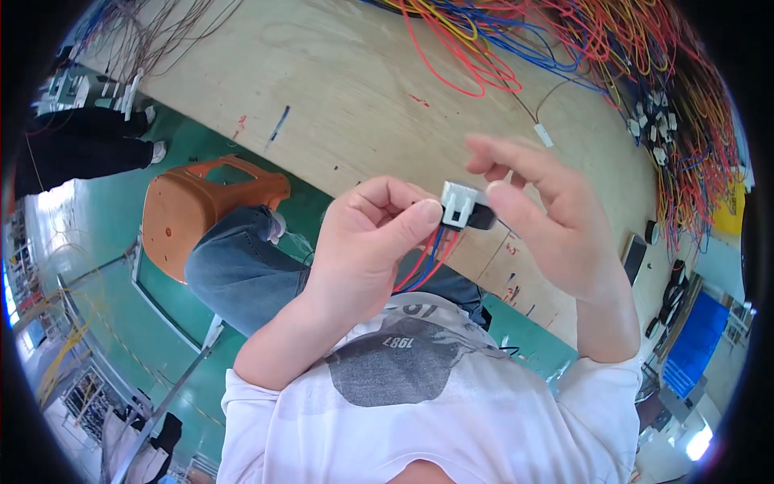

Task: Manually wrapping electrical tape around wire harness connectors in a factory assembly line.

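Between the thumb and fingers of my left hand (359, 242) is a wire connector with a white housing (458, 202) and a black part (482, 216) on its right side. Red and blue wires (426, 262) run down from it toward my lap. My right hand (556, 218) hovers just right of the connector, fingers apart and slightly blurred. Its thumb tip is close to the black part; whether they touch I cannot tell. Both hands are above the near edge of the wooden table (322, 97).
Red, yellow and blue wire bundles (564, 48) cover the table's far right, with white connectors (657, 125) among them. Brown wires (173, 32) lie at the far left. An orange stool (177, 210) stands left of my leg. Another person's dark trousers (89, 145) show beyond it.
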Action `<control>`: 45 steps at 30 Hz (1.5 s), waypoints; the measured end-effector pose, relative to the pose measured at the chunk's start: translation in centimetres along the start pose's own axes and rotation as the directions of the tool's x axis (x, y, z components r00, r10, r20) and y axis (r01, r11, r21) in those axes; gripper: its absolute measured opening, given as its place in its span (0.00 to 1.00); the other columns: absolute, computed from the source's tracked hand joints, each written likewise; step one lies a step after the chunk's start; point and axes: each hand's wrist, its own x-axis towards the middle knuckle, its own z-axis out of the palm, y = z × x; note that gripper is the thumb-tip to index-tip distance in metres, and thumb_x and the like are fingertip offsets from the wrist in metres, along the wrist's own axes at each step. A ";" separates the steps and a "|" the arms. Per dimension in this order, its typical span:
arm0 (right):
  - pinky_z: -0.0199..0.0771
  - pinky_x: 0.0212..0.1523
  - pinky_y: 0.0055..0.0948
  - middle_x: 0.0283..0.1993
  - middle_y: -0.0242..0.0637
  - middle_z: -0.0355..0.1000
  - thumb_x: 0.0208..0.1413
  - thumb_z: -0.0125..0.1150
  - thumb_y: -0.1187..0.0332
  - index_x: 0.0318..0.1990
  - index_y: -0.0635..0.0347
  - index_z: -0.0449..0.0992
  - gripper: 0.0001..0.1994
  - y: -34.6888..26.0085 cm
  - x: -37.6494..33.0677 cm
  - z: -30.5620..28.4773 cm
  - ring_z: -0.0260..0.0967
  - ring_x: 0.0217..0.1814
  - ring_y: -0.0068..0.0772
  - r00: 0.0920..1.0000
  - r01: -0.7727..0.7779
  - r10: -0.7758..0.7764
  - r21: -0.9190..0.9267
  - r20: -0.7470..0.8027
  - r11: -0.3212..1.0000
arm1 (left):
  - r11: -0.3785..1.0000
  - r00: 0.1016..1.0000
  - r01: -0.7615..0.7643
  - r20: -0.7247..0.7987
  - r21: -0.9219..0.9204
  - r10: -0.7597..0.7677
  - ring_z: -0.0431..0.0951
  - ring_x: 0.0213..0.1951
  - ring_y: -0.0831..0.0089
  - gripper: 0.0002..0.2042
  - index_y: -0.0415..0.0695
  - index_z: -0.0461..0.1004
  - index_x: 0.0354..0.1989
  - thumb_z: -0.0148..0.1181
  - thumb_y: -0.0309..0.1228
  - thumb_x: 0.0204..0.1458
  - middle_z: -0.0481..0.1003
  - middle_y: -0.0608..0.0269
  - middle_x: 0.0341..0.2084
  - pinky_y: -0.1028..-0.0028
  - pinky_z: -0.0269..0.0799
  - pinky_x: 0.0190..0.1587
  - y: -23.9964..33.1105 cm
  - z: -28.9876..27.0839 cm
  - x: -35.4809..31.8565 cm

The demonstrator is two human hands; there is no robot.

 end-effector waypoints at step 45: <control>0.57 0.25 0.25 0.24 0.34 0.67 0.33 0.66 0.67 0.27 0.62 0.76 0.12 -3.6 -1.4 6.1 0.62 0.24 0.30 0.801 0.543 -0.509 -0.025 0.314 0.839 | 0.920 0.988 -0.016 0.135 -0.392 0.075 0.73 0.35 0.71 0.23 0.37 0.60 0.45 0.60 0.28 0.39 0.70 0.57 0.35 0.70 0.72 0.38 0.6 -5.0 -4.7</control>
